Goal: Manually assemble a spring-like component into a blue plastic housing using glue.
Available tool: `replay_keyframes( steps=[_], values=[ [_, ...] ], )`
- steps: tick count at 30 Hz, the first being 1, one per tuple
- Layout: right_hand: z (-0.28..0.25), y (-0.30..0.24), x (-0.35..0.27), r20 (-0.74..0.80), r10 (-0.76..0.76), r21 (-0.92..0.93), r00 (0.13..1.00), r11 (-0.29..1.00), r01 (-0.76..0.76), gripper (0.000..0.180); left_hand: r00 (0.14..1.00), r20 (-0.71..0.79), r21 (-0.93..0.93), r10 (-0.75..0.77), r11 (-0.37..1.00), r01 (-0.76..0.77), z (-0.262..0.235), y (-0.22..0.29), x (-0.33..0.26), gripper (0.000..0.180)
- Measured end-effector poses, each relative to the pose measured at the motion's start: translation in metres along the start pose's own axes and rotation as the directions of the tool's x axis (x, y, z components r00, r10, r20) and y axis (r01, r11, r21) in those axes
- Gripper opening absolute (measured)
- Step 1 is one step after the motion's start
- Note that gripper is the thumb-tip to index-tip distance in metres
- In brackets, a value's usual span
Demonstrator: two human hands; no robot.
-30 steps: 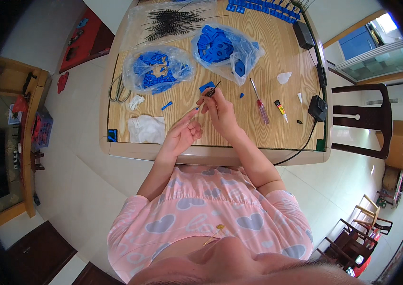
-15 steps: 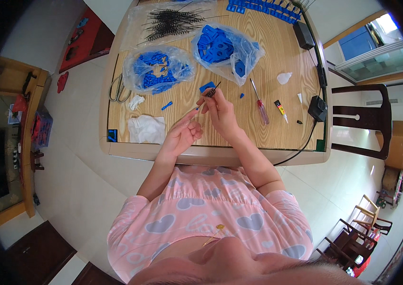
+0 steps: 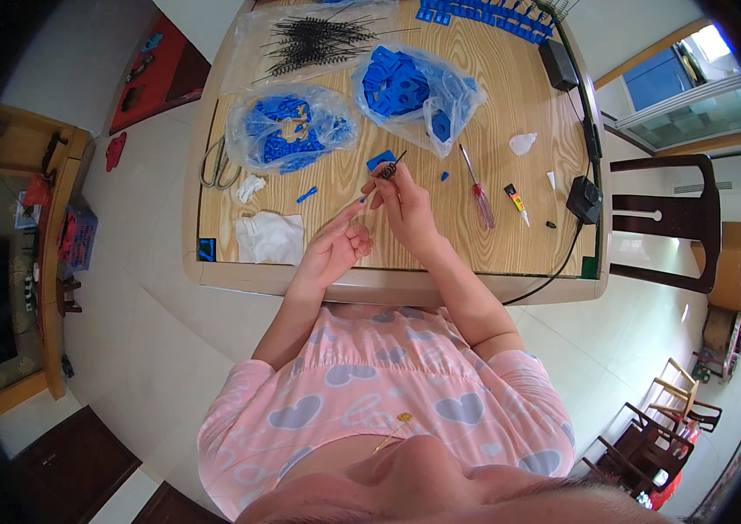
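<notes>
My right hand (image 3: 407, 208) is closed in a pinch on a black coil spring (image 3: 388, 171), whose straight end sticks up past the fingers. Just beyond the fingertips is a blue square piece (image 3: 380, 160), partly covered by them; whether they touch it I cannot tell. My left hand (image 3: 336, 244) has its index finger stretched toward the right hand, the other fingers loosely curled. At that fingertip shows a tiny blue speck (image 3: 362, 201), too small to make out. Left of the hands lies a small blue stick-like part (image 3: 307, 194).
Clear bags of blue parts (image 3: 287, 131) and blue plates (image 3: 397, 83) stand beyond my hands, with a heap of black springs (image 3: 318, 42) behind. Around lie scissors (image 3: 222, 168), white tissue (image 3: 270, 237), a screwdriver (image 3: 481, 203), a glue tube (image 3: 516, 203) and a cabled black adapter (image 3: 585, 201).
</notes>
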State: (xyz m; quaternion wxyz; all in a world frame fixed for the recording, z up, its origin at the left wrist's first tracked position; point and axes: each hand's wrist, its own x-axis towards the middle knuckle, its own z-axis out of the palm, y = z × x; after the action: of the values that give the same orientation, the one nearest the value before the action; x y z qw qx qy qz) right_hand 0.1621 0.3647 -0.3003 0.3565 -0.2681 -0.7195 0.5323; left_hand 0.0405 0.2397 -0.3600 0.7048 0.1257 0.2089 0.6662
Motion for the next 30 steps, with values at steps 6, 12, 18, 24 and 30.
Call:
replay_keyframes(
  steps=[6,12,18,24,30],
  values=[
    [0.001,-0.001,-0.004,0.006,-0.041,-0.001,0.999,0.999,0.041,0.008,1.0,0.017,0.001,0.01,1.0,-0.01,-0.004,0.0,-0.001,0.051],
    [0.005,-0.001,-0.032,0.052,-0.422,-0.123,0.905,0.897,0.425,0.02,0.996,0.065,-0.214,0.064,0.976,-0.048,-0.004,0.0,-0.002,0.054],
    [0.003,0.003,-0.057,0.278,-0.532,-0.209,0.8,0.779,0.591,0.033,0.994,-0.084,-0.157,0.066,0.984,-0.079,-0.002,0.001,-0.001,0.046],
    [0.004,0.005,-0.064,0.282,-0.586,-0.209,0.76,0.736,0.644,0.036,0.995,-0.006,-0.095,0.097,0.991,-0.097,-0.007,0.0,0.002,0.039],
    [0.0,0.003,-0.064,0.291,-0.569,-0.203,0.77,0.749,0.63,0.036,0.984,-0.135,-0.07,0.119,0.989,-0.13,-0.003,-0.002,0.002,0.037]
  ],
)
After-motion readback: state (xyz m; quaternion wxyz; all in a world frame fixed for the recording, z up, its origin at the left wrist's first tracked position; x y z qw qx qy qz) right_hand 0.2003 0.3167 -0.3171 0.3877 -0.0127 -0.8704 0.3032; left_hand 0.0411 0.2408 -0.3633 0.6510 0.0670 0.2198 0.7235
